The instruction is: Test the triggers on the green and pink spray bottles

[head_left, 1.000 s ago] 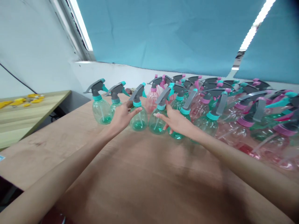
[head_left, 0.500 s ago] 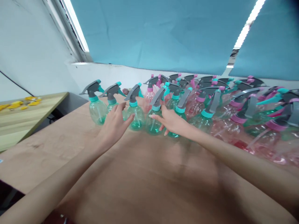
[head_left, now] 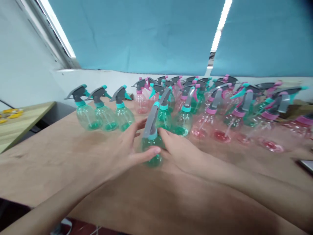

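A green spray bottle (head_left: 152, 142) with a grey and turquoise trigger head stands upright in front of the others, between my hands. My left hand (head_left: 130, 148) curves round its left side, thumb across the front. Against the right side presses my right hand (head_left: 179, 148), with some of its fingertips hidden behind the bottle. To the left, three green spray bottles (head_left: 105, 117) form a short row. Just behind the held one are two more green bottles, including one with its turquoise collar (head_left: 186, 109) facing me.
Many pink and green spray bottles (head_left: 221, 130) crowd the wooden table (head_left: 80, 160) at the back and right. A dark-edged flat object (head_left: 305, 164) lies at the right edge. On another table (head_left: 29, 120) at left are yellow pieces (head_left: 11, 113). A blue sheet (head_left: 146, 36) hangs behind.
My hands have come together on one green bottle, which now stands nearer to me, in front of the row. The view has swung right.
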Demonstrator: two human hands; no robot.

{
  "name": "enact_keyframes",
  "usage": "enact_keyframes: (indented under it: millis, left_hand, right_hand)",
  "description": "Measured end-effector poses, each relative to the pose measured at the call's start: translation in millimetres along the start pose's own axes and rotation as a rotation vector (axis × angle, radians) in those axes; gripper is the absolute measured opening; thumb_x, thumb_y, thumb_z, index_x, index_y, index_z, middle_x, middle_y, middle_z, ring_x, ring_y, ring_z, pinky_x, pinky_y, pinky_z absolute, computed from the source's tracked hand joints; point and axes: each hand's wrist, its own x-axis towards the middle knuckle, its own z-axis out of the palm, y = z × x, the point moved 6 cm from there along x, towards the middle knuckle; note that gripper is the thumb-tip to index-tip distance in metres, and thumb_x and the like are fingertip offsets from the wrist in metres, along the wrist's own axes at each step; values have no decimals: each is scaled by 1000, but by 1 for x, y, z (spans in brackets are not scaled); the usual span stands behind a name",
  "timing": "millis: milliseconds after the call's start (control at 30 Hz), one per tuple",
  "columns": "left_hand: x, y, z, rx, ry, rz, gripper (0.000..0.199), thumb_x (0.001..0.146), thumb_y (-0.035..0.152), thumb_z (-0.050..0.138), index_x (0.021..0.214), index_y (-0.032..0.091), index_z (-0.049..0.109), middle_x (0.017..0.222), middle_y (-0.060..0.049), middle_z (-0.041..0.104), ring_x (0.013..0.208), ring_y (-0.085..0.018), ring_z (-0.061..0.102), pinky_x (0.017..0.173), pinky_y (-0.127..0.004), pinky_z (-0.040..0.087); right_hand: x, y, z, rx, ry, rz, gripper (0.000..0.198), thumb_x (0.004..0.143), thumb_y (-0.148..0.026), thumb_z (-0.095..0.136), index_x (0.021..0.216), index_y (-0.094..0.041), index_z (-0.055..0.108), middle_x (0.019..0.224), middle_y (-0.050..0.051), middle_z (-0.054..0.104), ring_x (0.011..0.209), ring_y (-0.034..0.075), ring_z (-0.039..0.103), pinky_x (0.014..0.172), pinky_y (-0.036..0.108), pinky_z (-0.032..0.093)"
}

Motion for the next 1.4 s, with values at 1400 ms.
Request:
enact_keyframes:
  millis: [1400]
  left_hand:
    - [73, 103, 148, -564, -251, 150, 41, 76, 11, 52, 113, 27, 58, 79, 5, 53, 62, -12, 46, 61, -25, 41]
  right_hand:
    - [-131, 188, -20, -96, 129, -11, 61, 95, -53, 52, 144, -17, 46, 146, 13, 52, 136, 30, 45, 110, 50, 40]
